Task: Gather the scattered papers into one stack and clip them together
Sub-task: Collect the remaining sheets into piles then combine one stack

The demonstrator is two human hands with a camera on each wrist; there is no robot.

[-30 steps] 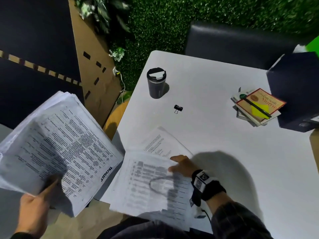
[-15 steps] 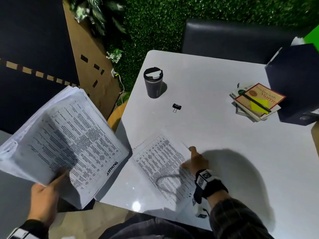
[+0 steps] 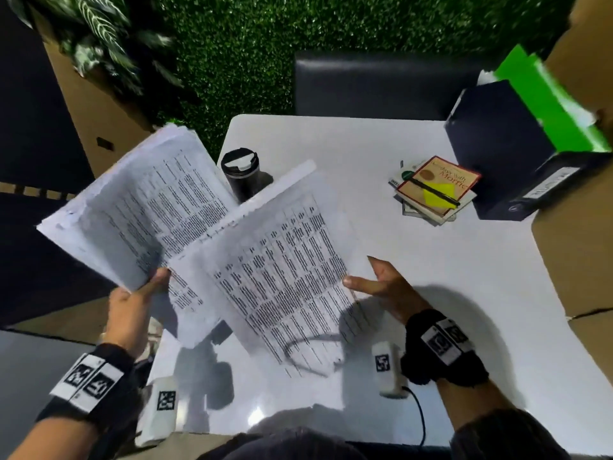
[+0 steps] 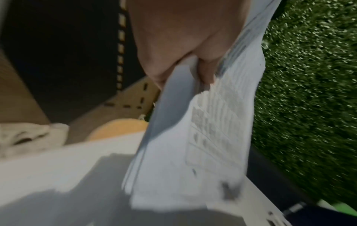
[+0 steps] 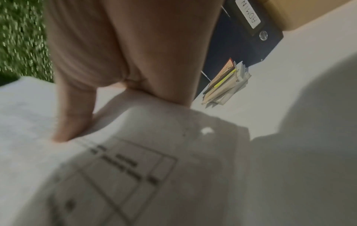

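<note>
My left hand (image 3: 132, 307) grips a thick stack of printed papers (image 3: 139, 200) by its near corner and holds it tilted above the table's left edge. In the left wrist view the left hand (image 4: 183, 53) curls its fingers round the stack (image 4: 193, 152). My right hand (image 3: 378, 283) pinches the right edge of a loose printed sheet (image 3: 282, 267), which is raised off the white table (image 3: 447, 293) and overlaps the stack's lower edge. The right wrist view shows the right hand (image 5: 135, 53) with its thumb on the sheet (image 5: 115, 168). No binder clip is in sight.
A dark travel cup (image 3: 240, 172) stands behind the papers. A pile of books (image 3: 438, 185) with a pen on top lies at the back right, beside a dark file box (image 3: 504, 144). A dark chair (image 3: 381, 84) stands behind the table, with cardboard to the right.
The right hand has lifted the sheet off the table and brought it up against the stack. The left hand has carried the stack right, over the table. The binder clip is now hidden.
</note>
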